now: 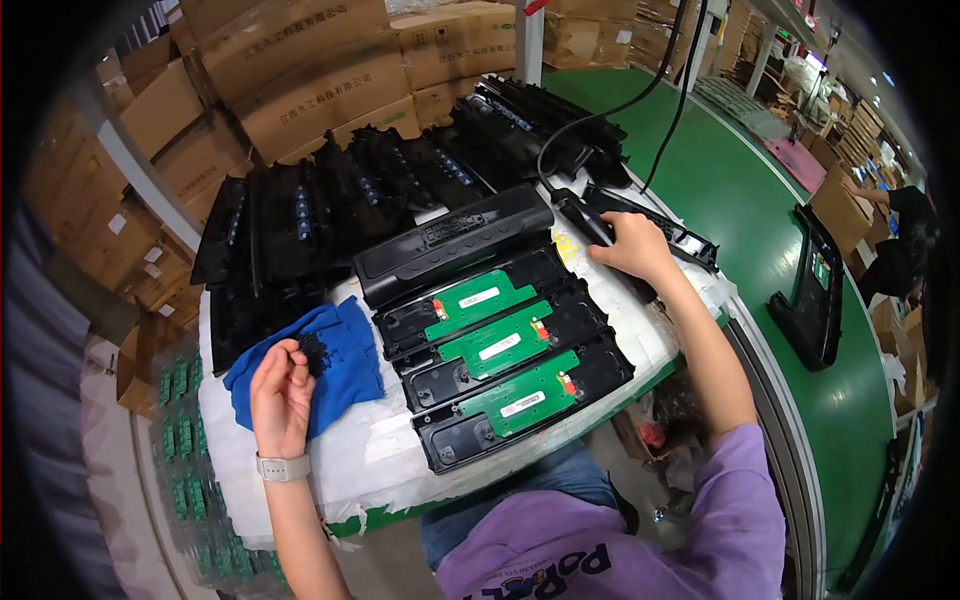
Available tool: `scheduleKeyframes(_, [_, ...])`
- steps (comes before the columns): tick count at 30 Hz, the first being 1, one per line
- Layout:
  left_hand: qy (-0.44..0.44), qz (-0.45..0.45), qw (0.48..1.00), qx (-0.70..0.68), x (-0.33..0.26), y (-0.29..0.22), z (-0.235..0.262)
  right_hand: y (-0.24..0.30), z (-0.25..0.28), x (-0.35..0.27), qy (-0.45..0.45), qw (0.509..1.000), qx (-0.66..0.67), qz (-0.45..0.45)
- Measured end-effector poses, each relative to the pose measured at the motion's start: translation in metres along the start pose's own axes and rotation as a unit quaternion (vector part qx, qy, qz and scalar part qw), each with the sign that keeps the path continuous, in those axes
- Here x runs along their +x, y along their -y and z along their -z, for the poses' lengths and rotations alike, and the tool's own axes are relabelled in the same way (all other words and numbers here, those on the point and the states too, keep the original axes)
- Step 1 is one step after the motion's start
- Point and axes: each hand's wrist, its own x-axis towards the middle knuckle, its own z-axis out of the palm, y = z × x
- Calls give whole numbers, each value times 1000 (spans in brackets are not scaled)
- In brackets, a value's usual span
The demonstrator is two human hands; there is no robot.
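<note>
My right hand (636,246) is wrapped round a black corded electric screwdriver (580,216) at the right of the white-covered work surface (370,455). At the left, my left hand (280,395) is over a blue cloth (350,390), palm up and fingers curled together. Whatever its fingertips hold is too small to make out. Beside them lies a heap of tiny black screws (316,354). Between my hands, three black plastic housings (440,440) lie side by side, each bearing a green circuit board (520,385) with a white label. Behind them is another black housing (455,240), turned face up.
Many black plastic casings (330,210) are stacked along the back. Cardboard boxes (320,90) rise behind them. To the right runs a green conveyor belt (720,160) carrying a black casing (812,290). Bagged green circuit boards (190,440) stand at the left. Another person (905,235) is at the far right.
</note>
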Motion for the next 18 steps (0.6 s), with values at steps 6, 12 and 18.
scheduleKeyframes(6, [50, 64, 994, -69, -5, 2, -6, -4, 20, -17, -30, 983, 183, 8])
scheduleKeyframes(12, [139, 130, 982, 13, 2, 12, -62, 35, 54, -30, 64, 717, 681, 132])
scheduleKeyframes(18, [206, 178, 962, -15, 14, 31, -116, 127, 72, -5, 210, 497, 811, 228])
